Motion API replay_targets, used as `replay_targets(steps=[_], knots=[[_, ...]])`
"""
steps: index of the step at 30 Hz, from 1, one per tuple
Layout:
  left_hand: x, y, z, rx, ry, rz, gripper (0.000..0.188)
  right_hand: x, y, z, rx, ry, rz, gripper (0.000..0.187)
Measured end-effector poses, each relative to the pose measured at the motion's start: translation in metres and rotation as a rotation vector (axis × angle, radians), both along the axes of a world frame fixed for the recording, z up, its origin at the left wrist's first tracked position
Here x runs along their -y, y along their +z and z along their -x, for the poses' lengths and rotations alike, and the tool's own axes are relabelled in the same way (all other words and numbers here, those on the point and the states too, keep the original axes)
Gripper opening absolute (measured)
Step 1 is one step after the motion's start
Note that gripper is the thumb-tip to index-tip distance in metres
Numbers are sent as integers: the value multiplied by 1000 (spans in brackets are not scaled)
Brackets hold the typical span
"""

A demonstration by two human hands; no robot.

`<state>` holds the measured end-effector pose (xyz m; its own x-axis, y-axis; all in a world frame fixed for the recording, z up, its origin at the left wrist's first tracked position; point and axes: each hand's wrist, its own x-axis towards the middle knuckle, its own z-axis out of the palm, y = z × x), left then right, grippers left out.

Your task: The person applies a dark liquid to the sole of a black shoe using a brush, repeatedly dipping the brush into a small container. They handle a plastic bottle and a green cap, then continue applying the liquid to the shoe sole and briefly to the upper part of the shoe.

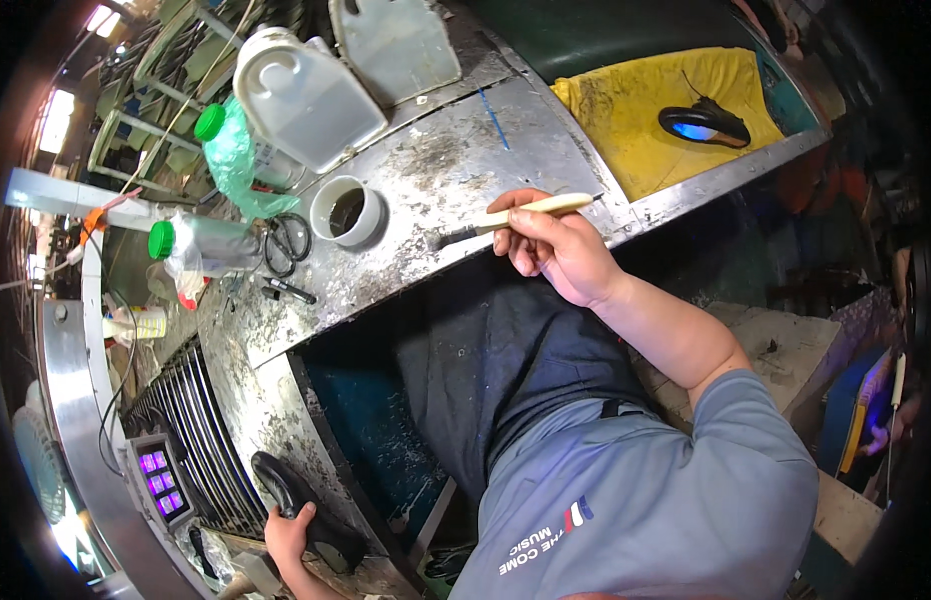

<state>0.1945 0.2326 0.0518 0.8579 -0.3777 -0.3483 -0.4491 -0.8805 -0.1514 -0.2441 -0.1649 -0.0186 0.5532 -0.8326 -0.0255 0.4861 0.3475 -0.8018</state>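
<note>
Holding a pale-handled brush [548,207] over the metal bench's [416,160] near edge, our R hand [566,245] pinches it btwn thumb & fingers. We'd call it light, prob. stiff-handled & soft-tipped, best held mid-handle. Long axis runs approx. L–R: dark bristles point left & slightly near, butt end right. Near left, our L hand [289,535] is wrapped round a black shoe [331,532], prob. smooth & semi-stiff, best gripped by its side; it slants far-left to near-right, toe end unclear to us. A white cup [364,234] w/ dark contents stands left of the bristles.
</note>
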Motion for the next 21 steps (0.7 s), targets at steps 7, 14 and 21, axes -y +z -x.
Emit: replay_targets(steps=[7,14,21], knots=[[33,9,55,496,-356,-1,82,-27,32,-41,-323,-61,971,38],[100,-27,159,-680,-152,1417,62,-80,35,-127,-392,-140,1474,42],[136,-83,182,-1739,482,1788,50,-117,8,-159,-591,152,1959,44]])
